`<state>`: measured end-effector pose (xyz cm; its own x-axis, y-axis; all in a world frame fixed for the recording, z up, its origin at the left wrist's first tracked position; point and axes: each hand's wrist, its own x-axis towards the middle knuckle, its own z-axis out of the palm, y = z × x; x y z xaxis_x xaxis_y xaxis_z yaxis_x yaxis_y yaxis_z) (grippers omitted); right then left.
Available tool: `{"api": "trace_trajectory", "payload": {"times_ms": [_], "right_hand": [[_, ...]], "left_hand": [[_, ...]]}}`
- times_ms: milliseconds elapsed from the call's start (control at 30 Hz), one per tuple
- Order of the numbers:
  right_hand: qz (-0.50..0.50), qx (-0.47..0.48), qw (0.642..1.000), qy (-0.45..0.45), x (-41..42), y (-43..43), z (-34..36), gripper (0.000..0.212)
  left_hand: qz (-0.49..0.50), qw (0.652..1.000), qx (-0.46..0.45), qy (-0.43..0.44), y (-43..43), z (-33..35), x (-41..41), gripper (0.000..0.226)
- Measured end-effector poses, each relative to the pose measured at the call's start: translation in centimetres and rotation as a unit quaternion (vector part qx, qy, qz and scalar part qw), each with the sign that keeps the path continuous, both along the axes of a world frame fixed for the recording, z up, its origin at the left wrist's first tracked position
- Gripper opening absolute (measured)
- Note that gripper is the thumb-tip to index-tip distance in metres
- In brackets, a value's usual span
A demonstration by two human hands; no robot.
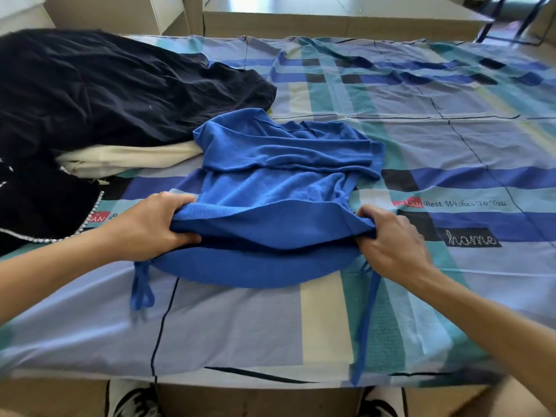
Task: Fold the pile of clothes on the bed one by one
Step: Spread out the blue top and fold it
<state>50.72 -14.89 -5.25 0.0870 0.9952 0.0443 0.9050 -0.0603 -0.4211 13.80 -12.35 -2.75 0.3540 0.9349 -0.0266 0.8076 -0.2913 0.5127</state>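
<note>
Left hand (150,227) grips the near left corner of the blue top (270,188), fingers and thumb curled round a bunch of hem. Right hand (394,239) pinches the near right corner the same way. Between them the upper layer of the hem is raised and pulled taut, while the lower layer sags onto the sheet (421,139). The far half of the top lies crumpled near the middle of the bed, and its far left edge touches the pile (105,94). In the pile, a black garment lies over a cream one (129,159), and a dark piece with sparkly trim (39,206) lies nearer. A blue tie (141,290) trails from the left corner and another (365,320) from the right, reaching the bed's near edge. Two shoes (135,401) show below it.
</note>
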Motion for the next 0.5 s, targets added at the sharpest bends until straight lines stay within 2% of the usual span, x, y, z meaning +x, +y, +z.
{"api": "trace_trajectory", "payload": {"times_ms": [33, 133, 233, 333, 400, 433, 500], "right_hand": [[-0.009, 0.002, 1.0, -0.005, 0.3, 0.2, 0.1, 0.008], [-0.009, 0.03, 0.999, -0.013, 1.0, 0.7, 0.6, 0.019], [0.012, 0.039, 0.999, -0.033, 1.5, 1.0, 1.4, 0.007], [0.083, 0.02, 0.993, -0.076, 1.9, 0.6, 3.2, 0.025], [0.09, 0.01, 0.983, -0.159, 2.0, -0.2, 4.9, 0.029], [0.079, -0.007, 0.97, -0.23, 2.1, -0.6, 5.7, 0.028], [0.077, -0.085, 0.92, -0.374, 2.1, -1.4, 6.9, 0.023]], "left_hand": [[-0.005, 1.0, -0.003, 0.022, -0.1, 0.0, -0.1, 0.024], [-0.031, 0.997, -0.034, 0.059, -0.1, -0.1, -0.5, 0.014], [-0.055, 0.996, -0.041, 0.065, -0.2, -0.1, -0.7, 0.011], [-0.079, 0.993, -0.047, 0.074, -0.2, 0.0, -0.7, 0.006], [-0.086, 0.991, -0.048, 0.09, 0.1, 0.2, -0.9, 0.011], [-0.089, 0.99, -0.049, 0.101, 0.2, 0.4, -0.9, 0.017], [-0.095, 0.985, -0.064, 0.132, 0.3, 0.4, -1.2, 0.02]]}}
